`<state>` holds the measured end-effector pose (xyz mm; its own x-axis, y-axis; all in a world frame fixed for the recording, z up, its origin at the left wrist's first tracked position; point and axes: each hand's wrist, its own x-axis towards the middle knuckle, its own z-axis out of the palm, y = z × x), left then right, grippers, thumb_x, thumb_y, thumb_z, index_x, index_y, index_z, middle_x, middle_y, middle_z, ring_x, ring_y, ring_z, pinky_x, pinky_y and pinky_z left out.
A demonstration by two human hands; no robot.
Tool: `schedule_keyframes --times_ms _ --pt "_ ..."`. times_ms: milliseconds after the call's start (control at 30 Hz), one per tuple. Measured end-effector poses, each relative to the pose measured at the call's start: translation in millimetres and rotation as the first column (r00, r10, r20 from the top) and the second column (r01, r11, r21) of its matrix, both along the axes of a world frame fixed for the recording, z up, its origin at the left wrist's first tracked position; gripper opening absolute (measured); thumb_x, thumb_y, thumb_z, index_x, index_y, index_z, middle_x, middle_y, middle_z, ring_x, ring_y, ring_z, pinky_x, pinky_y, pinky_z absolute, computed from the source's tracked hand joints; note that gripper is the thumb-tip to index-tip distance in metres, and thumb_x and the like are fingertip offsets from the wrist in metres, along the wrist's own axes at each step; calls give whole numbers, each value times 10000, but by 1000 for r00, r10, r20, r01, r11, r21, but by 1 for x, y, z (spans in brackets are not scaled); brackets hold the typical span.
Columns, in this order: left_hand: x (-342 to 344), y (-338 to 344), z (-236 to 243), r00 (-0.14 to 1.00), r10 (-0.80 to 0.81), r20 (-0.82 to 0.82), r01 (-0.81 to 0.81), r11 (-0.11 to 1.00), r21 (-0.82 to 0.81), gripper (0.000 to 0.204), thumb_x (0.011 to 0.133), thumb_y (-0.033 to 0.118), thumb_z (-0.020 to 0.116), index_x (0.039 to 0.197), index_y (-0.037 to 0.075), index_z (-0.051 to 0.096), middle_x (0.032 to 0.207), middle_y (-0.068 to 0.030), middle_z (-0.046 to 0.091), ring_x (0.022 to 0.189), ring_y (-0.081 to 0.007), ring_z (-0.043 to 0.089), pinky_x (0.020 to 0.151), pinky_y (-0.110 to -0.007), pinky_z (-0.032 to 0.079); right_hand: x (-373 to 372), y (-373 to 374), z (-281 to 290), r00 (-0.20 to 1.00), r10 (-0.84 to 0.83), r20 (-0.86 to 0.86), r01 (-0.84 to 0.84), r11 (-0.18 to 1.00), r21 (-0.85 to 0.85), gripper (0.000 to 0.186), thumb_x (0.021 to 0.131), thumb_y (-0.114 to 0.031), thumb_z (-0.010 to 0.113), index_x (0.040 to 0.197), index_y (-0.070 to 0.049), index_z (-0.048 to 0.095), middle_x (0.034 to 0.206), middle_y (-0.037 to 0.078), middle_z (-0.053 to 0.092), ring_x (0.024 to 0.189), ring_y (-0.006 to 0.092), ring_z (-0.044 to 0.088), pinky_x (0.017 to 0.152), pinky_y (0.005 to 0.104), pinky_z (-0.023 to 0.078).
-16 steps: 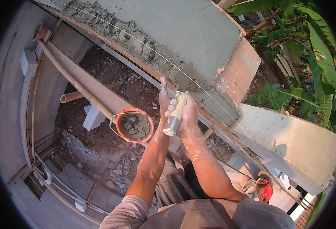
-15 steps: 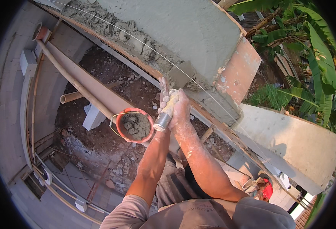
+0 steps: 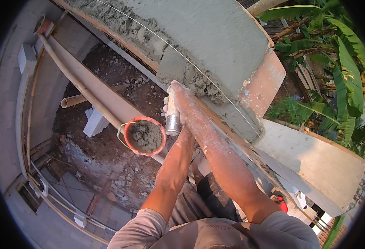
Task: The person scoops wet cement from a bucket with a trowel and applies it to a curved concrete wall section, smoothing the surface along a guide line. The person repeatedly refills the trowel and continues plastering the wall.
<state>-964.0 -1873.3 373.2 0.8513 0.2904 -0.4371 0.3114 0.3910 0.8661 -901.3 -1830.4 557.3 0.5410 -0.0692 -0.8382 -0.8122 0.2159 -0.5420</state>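
Mortar-coated and flat, the trowel blade (image 3: 171, 65) rests against the rough grey mortar (image 3: 203, 85) along the near edge of the wall top. Its pale handle (image 3: 172, 108) ends toward me in a shiny metal cap. My right hand (image 3: 183, 98) is closed round the handle from above and the right. The pale, mortar-covered fingers of my left hand (image 3: 165, 104) curl at the handle's left side; its palm is hidden behind the handle and right hand. Both forearms carry mortar splashes. A taut white string (image 3: 199, 76) crosses above the mortar.
An orange bucket (image 3: 162, 146) of mortar stands left of my hands, beside a bamboo pole (image 3: 79, 86) and long plank. Rubble (image 3: 128, 178) lies below. A board (image 3: 265, 79) edges the smooth mortar bed (image 3: 215, 37). Banana plants (image 3: 348, 83) grow at right; red clothing shows lower right.
The trowel has shifted left and slightly away along the mortar edge, its handle now more upright in view. My right hand covers more of the left.
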Motion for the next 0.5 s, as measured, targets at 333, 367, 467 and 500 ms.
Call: schedule_keyframes --times_ms 333,367,467,500 --pt "3 115 35 992 -125 17 125 992 0 640 1036 472 244 1525 64 173 1599 -103 134 1474 -268 122 1185 -426 97 -173 -123 -86 630 643 435 -203 677 -707 259 901 -263 626 960 -29 532 775 166 619 637 370 631 582 441 509" --pt "-9 122 44 993 -116 1 116 989 88 642 1036 472 252 1519 54 197 1592 -114 159 1469 -276 147 1183 -432 116 -182 -104 -111 580 641 503 -170 699 -695 264 895 -263 633 957 -28 528 782 182 625 657 406 630 599 461 509" --pt "-71 141 47 995 -79 -64 92 968 234 615 1032 415 334 1476 -8 286 1537 -158 283 1421 -277 272 1155 -393 206 -136 -62 -184 570 629 528 -77 680 -729 249 900 -254 623 895 -37 501 765 194 633 701 425 627 583 479 494" --pt "-94 148 47 995 -63 -81 83 955 283 607 1031 396 361 1462 -29 316 1519 -173 324 1406 -277 313 1145 -380 236 -119 -56 -199 603 582 546 -29 700 -714 246 905 -249 617 875 -39 492 756 197 633 697 421 629 577 483 489"
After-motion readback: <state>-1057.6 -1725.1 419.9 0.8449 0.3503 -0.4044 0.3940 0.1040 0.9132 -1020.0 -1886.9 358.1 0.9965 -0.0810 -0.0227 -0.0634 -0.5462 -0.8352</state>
